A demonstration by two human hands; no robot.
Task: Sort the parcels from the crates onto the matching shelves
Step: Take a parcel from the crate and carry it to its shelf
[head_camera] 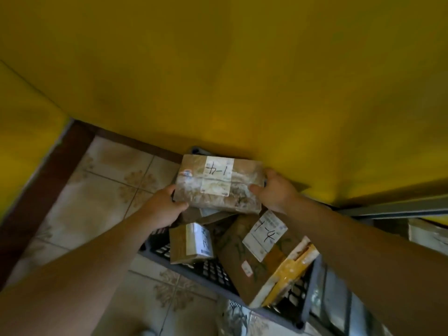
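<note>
I hold a taped brown parcel [219, 184] with a white label marked "1-4" above a dark plastic crate [218, 277] on the floor. My left hand [161, 208] grips its near left corner, thumb on top. My right hand [275, 190] grips its right end. Inside the crate lie a small brown box [190, 242] with a white label and a larger cardboard parcel [264, 255], also labelled "1-4", with yellow tape at one end.
A yellow wall [242, 81] stands right behind the crate. Patterned beige floor tiles [97, 202] with a dark brown skirting [36, 202] lie to the left. A metal shelf rail [400, 207] comes in at the right, and another grey crate edge [339, 306] is at the lower right.
</note>
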